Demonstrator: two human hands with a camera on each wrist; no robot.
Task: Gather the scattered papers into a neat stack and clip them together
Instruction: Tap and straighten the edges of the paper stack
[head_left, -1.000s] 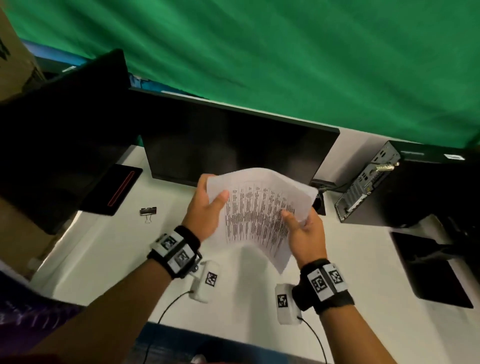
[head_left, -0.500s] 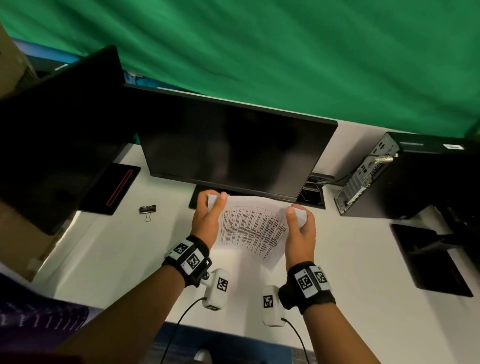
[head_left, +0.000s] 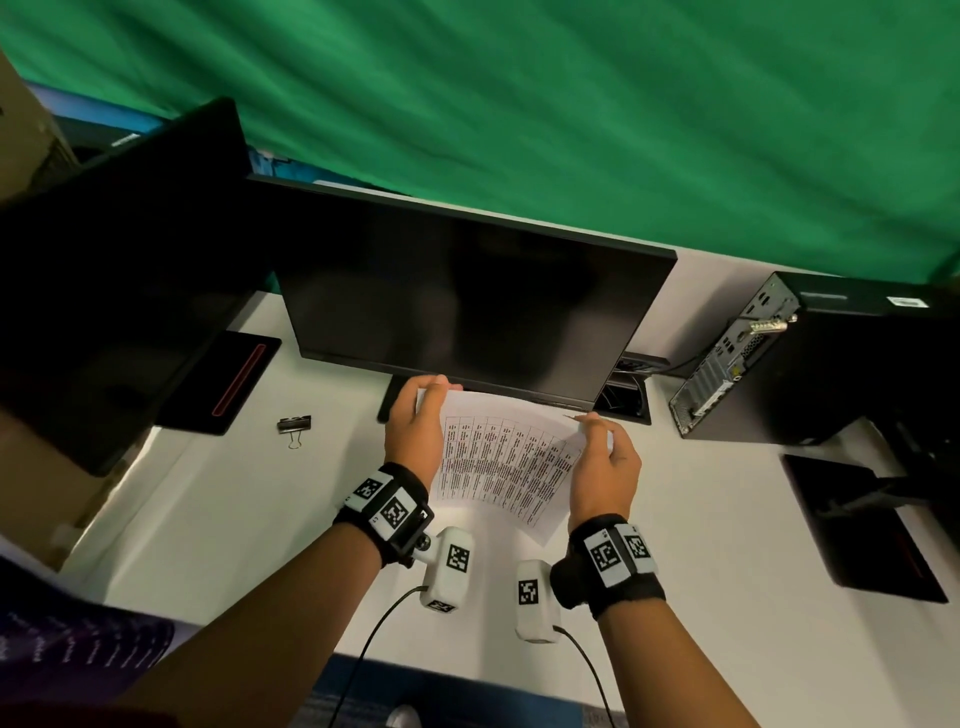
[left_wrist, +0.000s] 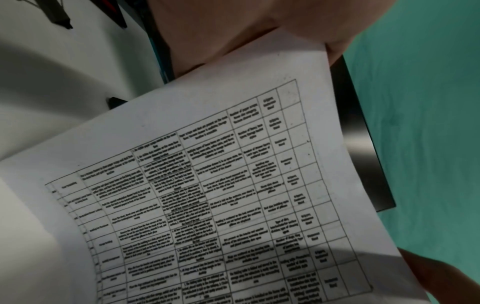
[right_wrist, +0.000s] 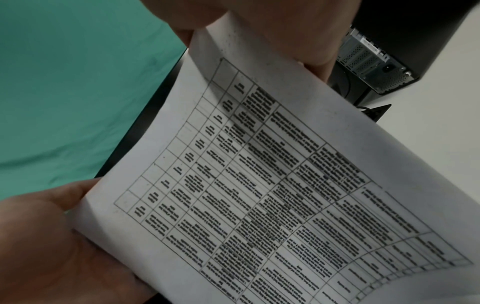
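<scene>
Head view: we hold the papers (head_left: 506, 457) btwn both hands, just in front of the monitor (head_left: 467, 306), w/ the near edge down on the white desk (head_left: 208, 519) or very close to it; we can't tell which. Our left hand (head_left: 413, 434) grips the stack's left edge, thumb over the top corner near the monitor's foot. Our right hand (head_left: 605, 467) grips the right edge, fingers curled around it. The printed table faces up toward us, sheet bowed. A black binder clip (head_left: 294, 427) lies on the desk at approx 9 o'clock from the papers, well apart, untouched. A PC tower (head_left: 779, 364) sits at 2 o'clock, a second dark screen (head_left: 119, 291) at 10 o'clock, green cloth (head_left: 571, 104) behind it all.

Left wrist view: the papers (left_wrist: 207, 195) fill most of the frame, table text blurred. The left hand (left_wrist: 233, 30) pinches the top edge at 12 o'clock, w/ the right hand's fingers (left_wrist: 441, 277) at 4 o'clock behind the far corner.

Right wrist view: the papers (right_wrist: 259, 185) again, curved. The right hand (right_wrist: 272, 26) pinches the top corner at 12 o'clock; the left hand (right_wrist: 52, 246) cups the opposite edge at 8 o'clock. The tower (right_wrist: 384, 51) shows at 2 o'clock.
</scene>
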